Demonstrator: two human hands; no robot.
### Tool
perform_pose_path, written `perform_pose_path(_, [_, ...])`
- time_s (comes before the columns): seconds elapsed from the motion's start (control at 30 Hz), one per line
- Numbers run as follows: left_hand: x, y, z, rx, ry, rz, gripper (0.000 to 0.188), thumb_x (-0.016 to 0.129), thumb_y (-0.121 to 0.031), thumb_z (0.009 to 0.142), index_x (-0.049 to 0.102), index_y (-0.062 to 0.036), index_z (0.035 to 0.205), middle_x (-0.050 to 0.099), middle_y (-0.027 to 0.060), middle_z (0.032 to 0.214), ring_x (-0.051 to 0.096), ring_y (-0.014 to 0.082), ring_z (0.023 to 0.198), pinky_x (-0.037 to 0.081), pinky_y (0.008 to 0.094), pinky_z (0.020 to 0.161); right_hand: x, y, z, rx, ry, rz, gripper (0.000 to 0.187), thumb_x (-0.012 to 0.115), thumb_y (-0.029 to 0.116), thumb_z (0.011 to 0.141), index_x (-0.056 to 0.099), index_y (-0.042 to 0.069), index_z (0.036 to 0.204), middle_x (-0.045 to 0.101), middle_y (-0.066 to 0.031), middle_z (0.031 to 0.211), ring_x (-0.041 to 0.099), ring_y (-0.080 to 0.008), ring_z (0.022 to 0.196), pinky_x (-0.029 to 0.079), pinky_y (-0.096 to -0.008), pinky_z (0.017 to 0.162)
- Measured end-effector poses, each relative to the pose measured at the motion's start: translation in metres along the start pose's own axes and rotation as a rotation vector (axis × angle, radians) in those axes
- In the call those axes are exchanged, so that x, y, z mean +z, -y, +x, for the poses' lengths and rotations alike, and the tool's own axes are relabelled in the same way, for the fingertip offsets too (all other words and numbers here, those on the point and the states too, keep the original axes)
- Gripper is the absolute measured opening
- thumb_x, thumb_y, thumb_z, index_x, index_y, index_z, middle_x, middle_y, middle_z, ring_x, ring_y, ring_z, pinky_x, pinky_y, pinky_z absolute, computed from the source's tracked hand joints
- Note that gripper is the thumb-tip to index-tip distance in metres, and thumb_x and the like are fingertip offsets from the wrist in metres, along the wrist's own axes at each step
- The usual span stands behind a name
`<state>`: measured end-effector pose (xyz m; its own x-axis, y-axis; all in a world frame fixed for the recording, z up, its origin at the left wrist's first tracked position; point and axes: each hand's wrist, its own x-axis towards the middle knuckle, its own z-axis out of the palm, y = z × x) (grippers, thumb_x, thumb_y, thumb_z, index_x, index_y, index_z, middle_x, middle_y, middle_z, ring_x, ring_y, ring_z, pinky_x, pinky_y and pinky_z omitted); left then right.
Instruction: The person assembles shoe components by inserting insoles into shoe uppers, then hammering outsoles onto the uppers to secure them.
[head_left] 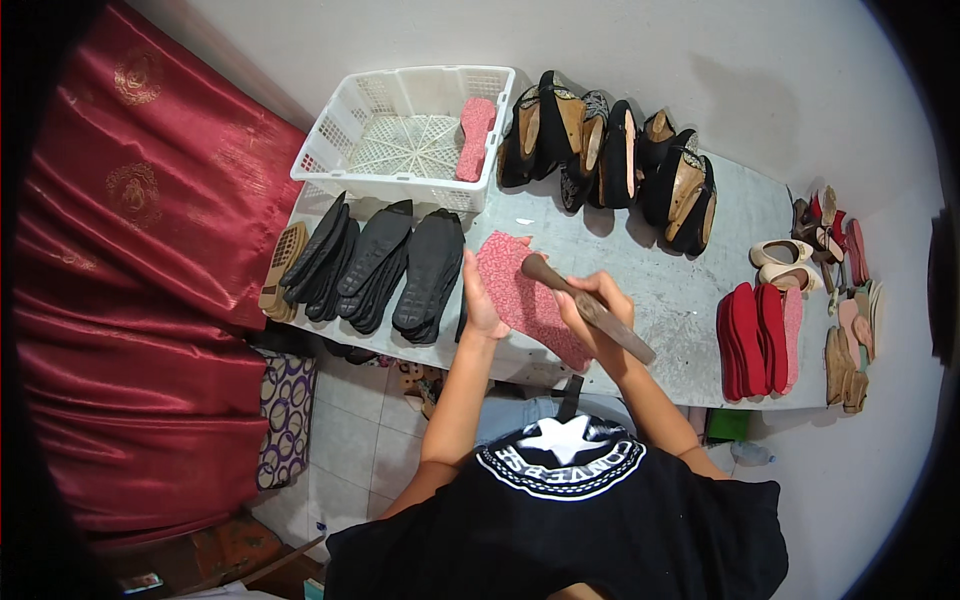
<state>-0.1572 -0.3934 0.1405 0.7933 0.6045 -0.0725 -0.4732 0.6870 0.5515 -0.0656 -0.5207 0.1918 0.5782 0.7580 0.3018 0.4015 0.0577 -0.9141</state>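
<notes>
My left hand [482, 302] is closed on the left edge of a pink patterned insole [510, 285], held up over the near side of the table. My right hand [605, 300] is wrapped round a long brown tool [545, 272] that has a rounded knob at its upper end and a broad flat lower end. This tool lies slantwise in front of the insole. Whether its knob touches the insole, I cannot tell. The right fingers are close to the insole's right edge, partly hidden by the tool.
A white plastic basket [325, 175] holds another pink insole [475, 140]. Stacked black soles [430, 270] line the grey table's [680, 310] left part. Black shoes [620, 150] stand along the wall. Red soles [740, 345] and cream shoes [785, 255] are at right. A red curtain [150, 300] hangs left.
</notes>
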Motion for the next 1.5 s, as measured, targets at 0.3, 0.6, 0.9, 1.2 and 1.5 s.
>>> perform_pose_path(0.3, [-0.005,-0.008,-0.001,0.141,-0.018,-0.154,0.084,0.028,-0.076,0.074,0.043,-0.0055,0.116,0.055,0.0158,0.098,0.056,0.0353,0.091,0.047,0.0488,0.075,0.000,0.002,-0.030,-0.160,0.031,-0.072,0.022,0.073,0.019,0.069,0.059,0.006,0.081,0.057,-0.0053,0.057,0.057,-0.0150,0.047,0.044,-0.0247,0.045])
perform_pose_path(0.6, [-0.006,-0.021,-0.004,0.178,-0.046,-0.207,0.086,0.027,-0.080,0.070,0.046,-0.0094,0.115,0.055,0.0145,0.098,0.053,0.0371,0.093,0.044,0.0549,0.080,-0.020,0.005,-0.041,-0.114,0.044,-0.166,0.023,0.073,0.019,0.069,0.058,0.006,0.082,0.062,-0.0078,0.064,0.061,-0.0172,0.051,0.046,-0.0246,0.045])
perform_pose_path(0.9, [-0.009,-0.028,-0.001,0.150,-0.007,-0.269,0.083,0.029,-0.080,0.069,0.046,-0.0133,0.116,0.053,0.0128,0.101,0.051,0.0387,0.097,0.040,0.0656,0.075,-0.035,-0.012,-0.043,0.025,0.056,-0.214,0.023,0.073,0.017,0.070,0.059,0.005,0.084,0.061,-0.0095,0.062,0.062,-0.0180,0.053,0.046,-0.0240,0.047])
perform_pose_path(1.2, [-0.016,-0.022,0.005,0.139,0.110,-0.219,0.086,0.029,-0.081,0.067,0.043,-0.0128,0.117,0.052,0.0119,0.102,0.051,0.0370,0.097,0.041,0.0649,0.075,-0.041,-0.051,-0.032,0.106,0.138,-0.431,0.027,0.067,0.028,0.076,0.055,0.006,0.086,0.061,-0.0096,0.064,0.062,-0.0272,0.056,0.048,-0.0312,0.049])
perform_pose_path(1.5, [-0.053,-0.026,0.011,0.130,0.034,-0.067,0.085,0.031,-0.080,0.069,0.044,-0.0116,0.119,0.054,0.0123,0.102,0.054,0.0376,0.095,0.042,0.0660,0.074,-0.027,-0.167,-0.003,0.045,0.364,-0.569,0.040,0.059,0.023,0.078,0.045,0.006,0.112,0.061,-0.0186,0.093,0.060,-0.0355,0.084,0.048,-0.0414,0.069])
